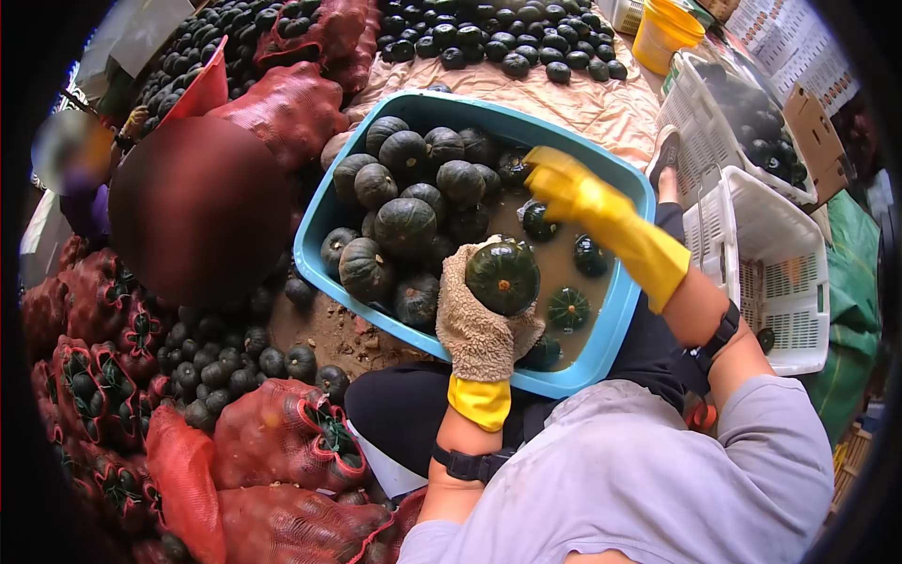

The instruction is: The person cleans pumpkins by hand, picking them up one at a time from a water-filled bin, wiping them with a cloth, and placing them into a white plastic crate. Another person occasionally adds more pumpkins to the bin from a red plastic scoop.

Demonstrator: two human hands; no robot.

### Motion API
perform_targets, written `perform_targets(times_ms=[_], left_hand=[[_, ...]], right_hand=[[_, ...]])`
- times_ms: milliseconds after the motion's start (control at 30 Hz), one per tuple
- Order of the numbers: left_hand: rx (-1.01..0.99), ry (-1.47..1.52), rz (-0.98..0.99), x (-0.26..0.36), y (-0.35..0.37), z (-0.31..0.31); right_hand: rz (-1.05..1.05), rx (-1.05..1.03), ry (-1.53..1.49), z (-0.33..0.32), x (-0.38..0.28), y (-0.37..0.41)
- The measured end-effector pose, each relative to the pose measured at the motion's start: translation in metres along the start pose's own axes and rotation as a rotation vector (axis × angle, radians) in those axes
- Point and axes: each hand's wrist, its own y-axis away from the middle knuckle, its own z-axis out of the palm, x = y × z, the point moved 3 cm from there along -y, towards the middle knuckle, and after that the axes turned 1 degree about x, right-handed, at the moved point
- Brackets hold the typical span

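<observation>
- Head view, nearest first: grey sleeves at 5 o'clock, with a black strap (470, 462) on the left wrist.
- Left hand (484, 329), in a fuzzy tan glove over a yellow cuff, is raised palm up at frame centre. Its fingers are cupped around a dark green squash (504, 275), which it holds clear above the near part of the tub.
- Tub (601, 362), blue, lies just beyond the knees. Muddy water (554, 268) fills its 3 o'clock side, where a few small squashes float. A heap of squashes (404, 202) fills its 10 o'clock side.
- Right hand (564, 183), in a yellow glove, stretches from 3 o'clock across the tub. Its wrist is bent down and its fingers curl over the heap at the far rim. I cannot tell whether it grips anything.
- Red net sacks (282, 442) of squashes crowd 7 to 9 o'clock, with loose squashes (235, 367) on the ground between them and the tub.
- White crates (780, 273) stand at 3 o'clock, right of the tub.
- Another person (197, 207) is at 9 o'clock, close to the tub's left wall.
- Tan sheet (583, 108) beyond the tub carries more squashes at 12 o'clock.
- Yellow bucket (662, 33) and printed cartons (794, 38) sit at 1 o'clock. The print on the cartons is too small to read.
</observation>
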Motion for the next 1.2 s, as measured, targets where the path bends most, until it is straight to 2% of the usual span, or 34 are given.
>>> perform_targets(times_ms=[33,100,167,200,233,300,333,433,467,500,567,600,633,700,733,767,867,900,967,1067,1167,1200], left_hand=[[-0.037,0.009,0.023,0.004,-0.002,-0.006],[-0.108,0.023,0.069,0.01,-0.004,-0.014],[-0.119,0.0,0.06,0.011,-0.003,-0.015],[-0.095,-0.019,0.039,0.007,-0.001,-0.011],[-0.048,-0.047,-0.004,0.0,0.006,-0.004],[0.048,-0.083,-0.074,-0.012,0.01,0.005],[0.026,-0.086,-0.012,-0.005,0.006,0.0],[-0.065,-0.059,0.138,0.016,-0.005,-0.019],[-0.114,-0.034,0.139,0.02,-0.004,-0.022],[-0.156,-0.021,0.135,0.023,-0.003,-0.023],[-0.151,-0.042,0.11,0.019,-0.001,-0.014],[-0.125,-0.056,0.098,0.013,0.0,-0.006],[-0.102,-0.063,0.083,0.011,0.001,-0.001],[-0.082,-0.059,0.074,0.008,0.0,0.006],[-0.093,-0.05,0.085,0.011,-0.001,0.005],[-0.112,-0.034,0.099,0.014,-0.001,0.002],[-0.194,0.006,0.103,0.027,0.004,-0.006],[-0.197,0.031,0.077,0.028,0.004,-0.008],[-0.154,0.152,-0.022,0.031,0.006,-0.013],[-0.044,0.436,-0.202,0.048,0.006,-0.022],[-0.003,0.396,-0.094,0.057,0.006,-0.024],[-0.027,0.194,0.112,0.044,0.004,-0.026]], right_hand=[[0.053,-0.294,-0.093,0.042,-0.012,0.013],[-0.121,-0.259,0.41,0.083,-0.036,0.036],[0.145,-0.263,-0.13,0.095,-0.019,0.036],[0.2,-0.244,-0.506,0.11,0.01,0.032],[0.27,-0.041,-0.751,0.125,0.01,0.035],[0.181,0.273,-0.685,0.144,0.041,0.033],[0.093,0.218,-0.541,0.144,0.054,0.034],[-0.078,-0.085,0.298,0.104,-0.014,0.053],[-0.053,-0.128,0.374,0.101,-0.022,0.059],[0.121,-0.213,0.254,0.094,-0.035,0.06],[0.29,-0.248,-0.233,0.089,-0.022,0.062],[0.226,-0.127,-0.62,0.106,0.003,0.06],[0.261,0.095,-0.719,0.121,0.019,0.065],[-0.01,0.28,-0.381,0.128,0.051,0.067],[0.004,0.25,-0.2,0.12,0.042,0.073],[-0.046,0.221,-0.163,0.116,0.023,0.082],[0.309,0.147,-0.662,0.118,0.02,0.093],[0.379,0.116,-0.689,0.114,0.014,0.097],[0.536,0.117,-0.993,0.113,0.005,0.104],[0.577,0.222,-1.167,0.11,0.029,0.108],[0.486,0.261,-0.888,0.092,0.041,0.115],[0.523,0.192,-0.819,0.083,0.054,0.116]])
